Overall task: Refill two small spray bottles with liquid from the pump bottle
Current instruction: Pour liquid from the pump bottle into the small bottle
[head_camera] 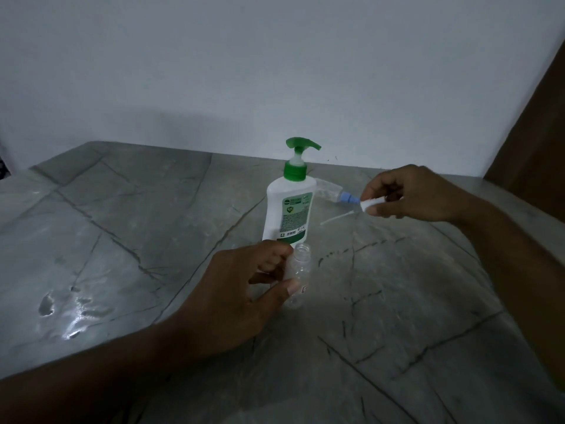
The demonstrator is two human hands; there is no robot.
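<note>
Small clear plastic spray bottle (298, 275), uncapped, sits upright in my left hand (244, 289), thumb and fingers closed round it. My right hand (406, 194) pinches the white spray cap (368, 205), its thin tube (336, 217) hanging free. Just behind stand the white pump bottle with green pump (289, 203) and a second clear spray bottle with a blue cap (331, 192), lying on the grey marble tabletop (153, 224)

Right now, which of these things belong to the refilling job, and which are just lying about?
For the job:
- pump bottle
- open clear spray bottle, in the left hand
- white spray head, in the right hand
- blue-capped spray bottle, lying down

Just there:
- grey table
- brown panel
</note>
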